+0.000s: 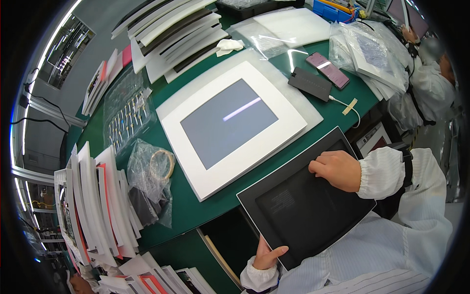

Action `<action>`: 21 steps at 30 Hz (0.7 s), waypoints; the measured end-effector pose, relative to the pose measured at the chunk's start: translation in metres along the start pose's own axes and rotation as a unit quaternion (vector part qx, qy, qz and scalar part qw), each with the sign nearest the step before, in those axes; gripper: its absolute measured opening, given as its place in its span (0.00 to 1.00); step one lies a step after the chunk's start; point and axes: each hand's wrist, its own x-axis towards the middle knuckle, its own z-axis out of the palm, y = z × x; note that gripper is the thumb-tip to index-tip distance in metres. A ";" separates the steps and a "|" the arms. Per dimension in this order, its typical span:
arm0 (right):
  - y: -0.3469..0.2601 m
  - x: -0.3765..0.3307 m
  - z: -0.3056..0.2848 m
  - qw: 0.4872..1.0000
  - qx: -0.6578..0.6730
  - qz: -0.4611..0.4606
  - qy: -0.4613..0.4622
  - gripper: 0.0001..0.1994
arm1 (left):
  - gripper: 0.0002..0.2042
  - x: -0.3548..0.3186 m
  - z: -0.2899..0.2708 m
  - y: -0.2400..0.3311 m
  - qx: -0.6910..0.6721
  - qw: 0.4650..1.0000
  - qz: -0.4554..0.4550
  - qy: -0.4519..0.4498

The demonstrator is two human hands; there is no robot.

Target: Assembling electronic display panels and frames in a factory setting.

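Head view: one black panel [303, 196] lies tilted across the person's lap and the green worktop [191, 206] edge, the left hand [267, 256] in a closed grip on its lower edge, the right hand [338, 169] flat on top; it looks stiff, thin, smooth and probably scratch-prone, best held by its edges. One white-framed screen [230, 125] lies just beside it, two dark devices [318, 78] beyond

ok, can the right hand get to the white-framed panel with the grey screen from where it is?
Probably yes. The right hand rests on the black flat panel, which the left hand holds at its lower edge. The white-framed panel with the grey screen lies just beyond on the green table, nothing between.
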 end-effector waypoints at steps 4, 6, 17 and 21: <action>-0.002 0.005 -0.004 0.998 0.043 0.043 -0.017 0.15 | 0.41 0.000 -0.004 -0.004 0.005 1.000 0.007 -0.012; -0.001 0.009 -0.005 0.996 0.062 0.053 -0.029 0.15 | 0.41 0.000 -0.004 -0.004 0.003 1.000 0.005 -0.013; 0.001 0.014 -0.008 0.989 0.111 0.069 -0.067 0.12 | 0.41 0.001 -0.005 -0.001 0.011 1.000 0.001 -0.020; 0.001 0.018 -0.010 0.986 0.123 0.080 -0.078 0.13 | 0.40 0.001 -0.006 0.000 0.006 1.000 -0.003 -0.021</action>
